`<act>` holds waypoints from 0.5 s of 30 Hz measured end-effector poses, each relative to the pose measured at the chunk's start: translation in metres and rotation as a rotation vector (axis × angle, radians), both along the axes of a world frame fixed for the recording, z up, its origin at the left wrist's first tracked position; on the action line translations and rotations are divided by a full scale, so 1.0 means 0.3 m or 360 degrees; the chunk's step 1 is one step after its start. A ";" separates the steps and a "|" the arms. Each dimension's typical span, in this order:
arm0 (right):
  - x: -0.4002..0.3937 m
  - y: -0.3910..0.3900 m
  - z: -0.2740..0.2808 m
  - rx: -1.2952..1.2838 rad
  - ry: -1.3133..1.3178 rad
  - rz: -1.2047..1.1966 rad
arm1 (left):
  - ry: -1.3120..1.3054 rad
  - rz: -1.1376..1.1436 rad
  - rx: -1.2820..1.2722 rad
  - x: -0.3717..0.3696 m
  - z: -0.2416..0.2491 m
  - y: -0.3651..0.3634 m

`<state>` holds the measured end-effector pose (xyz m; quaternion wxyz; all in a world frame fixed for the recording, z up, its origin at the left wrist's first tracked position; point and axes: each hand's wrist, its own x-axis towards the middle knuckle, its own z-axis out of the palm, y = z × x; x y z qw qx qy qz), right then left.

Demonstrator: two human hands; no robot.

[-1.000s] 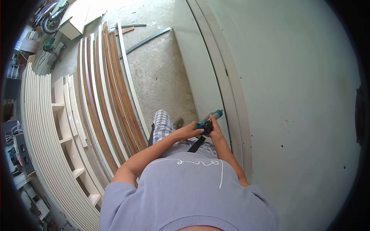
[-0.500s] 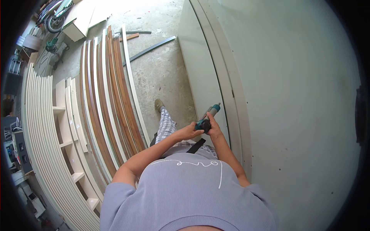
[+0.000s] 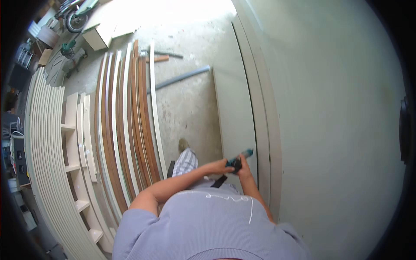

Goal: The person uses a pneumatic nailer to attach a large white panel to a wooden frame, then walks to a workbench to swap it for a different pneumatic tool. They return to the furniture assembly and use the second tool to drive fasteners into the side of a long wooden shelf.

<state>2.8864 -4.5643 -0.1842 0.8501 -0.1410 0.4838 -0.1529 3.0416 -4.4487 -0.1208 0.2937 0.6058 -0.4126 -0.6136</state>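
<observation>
A teal and black cordless drill (image 3: 247, 153) is held low in front of my body, its nose angled up and to the right. My left hand (image 3: 218, 167) closes around its rear end from the left. On the other side, my right hand (image 3: 244, 166) wraps the drill near its black lower part (image 3: 236, 165). The nose overlaps the narrow grey-green panel (image 3: 236, 104), close to the dark gap along that panel's right edge. Beyond the gap, a broad grey-green board (image 3: 333, 130) fills the right side, with small dark dots near its edge.
Long brown and white strips (image 3: 125, 117) lie on the concrete floor (image 3: 190, 104) to my left. Past them are a shelf-like white frame (image 3: 71, 151) and a stack of pale strips (image 3: 45, 138). A grey metal bar (image 3: 182, 77) lies ahead. A wheel (image 3: 76, 21) shows far left.
The view has shifted, so the floor strips and panels sit lower and further right. Both hands and the drill appear lower in view, with both hands still on the drill.
</observation>
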 end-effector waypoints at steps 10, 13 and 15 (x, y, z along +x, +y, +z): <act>0.301 -0.151 -0.001 0.0077 0.0134 -0.0148 | -0.0135 -0.0169 -0.0003 0.307 0.021 -0.152; 0.378 -0.184 -0.028 0.0034 0.0127 -0.0212 | -0.0098 -0.0132 0.0048 0.366 0.052 -0.177; 0.406 -0.229 -0.039 0.0185 0.0171 -0.0217 | -0.0062 -0.0094 0.0057 0.386 0.074 -0.191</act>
